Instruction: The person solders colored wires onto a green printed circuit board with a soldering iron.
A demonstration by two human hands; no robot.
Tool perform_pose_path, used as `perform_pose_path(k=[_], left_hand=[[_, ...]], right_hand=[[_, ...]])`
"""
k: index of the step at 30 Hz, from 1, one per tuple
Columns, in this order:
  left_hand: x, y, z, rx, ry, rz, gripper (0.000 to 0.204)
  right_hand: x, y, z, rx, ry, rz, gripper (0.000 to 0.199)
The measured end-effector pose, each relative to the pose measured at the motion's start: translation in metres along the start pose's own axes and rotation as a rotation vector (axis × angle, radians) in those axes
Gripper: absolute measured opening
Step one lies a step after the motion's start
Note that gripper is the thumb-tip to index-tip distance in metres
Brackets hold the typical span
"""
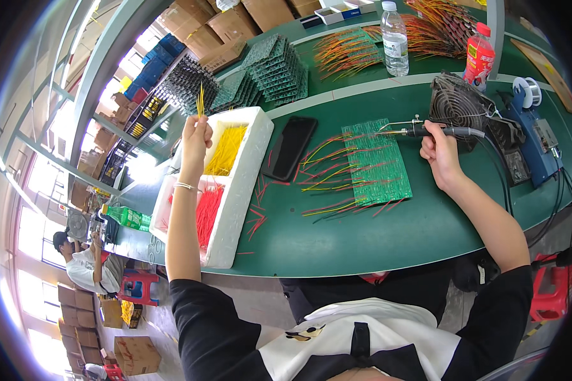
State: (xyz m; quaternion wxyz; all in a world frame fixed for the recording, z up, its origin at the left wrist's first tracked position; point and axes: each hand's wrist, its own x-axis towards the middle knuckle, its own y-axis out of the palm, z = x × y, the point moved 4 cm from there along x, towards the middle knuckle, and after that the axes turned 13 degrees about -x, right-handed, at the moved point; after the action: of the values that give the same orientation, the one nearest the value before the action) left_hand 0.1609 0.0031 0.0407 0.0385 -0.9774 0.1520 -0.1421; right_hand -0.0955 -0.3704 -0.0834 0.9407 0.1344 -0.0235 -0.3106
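My left hand [197, 132] is raised over a white foam box [250, 147], its fingers closed on a small bunch of yellow wires [201, 101]. One compartment of the box holds yellow wires [227, 151], the nearer one red wires [208, 216]. My right hand [440, 152] grips a soldering iron [419, 131] with a thin metal guide on it. Its tip points left, over the upper part of a green circuit board panel [378, 168]; I cannot tell whether it touches. Rows of red and yellow wires [324, 181] stick out from the panel's left side.
A black phone [290, 148] lies between box and panel. Behind stand a fume fan [459, 108], a blue wire-feed unit [540, 136], a clear bottle [394, 41], a red bottle [478, 56] and stacked boards [278, 70]. A co-worker [89, 263] sits far left.
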Motion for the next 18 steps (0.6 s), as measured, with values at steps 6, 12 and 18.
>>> perform_pose_path(k=[6,12,18], left_hand=[[-0.043,0.056,-0.035,-0.259,0.219,0.162,0.016],[-0.087,0.098,-0.043,-0.201,0.289,0.161,0.015],[-0.093,0.132,-0.006,-0.072,0.339,0.164,0.012]], right_hand=[[-0.003,0.002,0.002,0.032,-0.004,-0.011,0.023],[-0.005,0.004,0.006,0.057,-0.093,-0.034,0.012],[-0.005,-0.001,0.004,0.073,-0.094,0.018,0.012]])
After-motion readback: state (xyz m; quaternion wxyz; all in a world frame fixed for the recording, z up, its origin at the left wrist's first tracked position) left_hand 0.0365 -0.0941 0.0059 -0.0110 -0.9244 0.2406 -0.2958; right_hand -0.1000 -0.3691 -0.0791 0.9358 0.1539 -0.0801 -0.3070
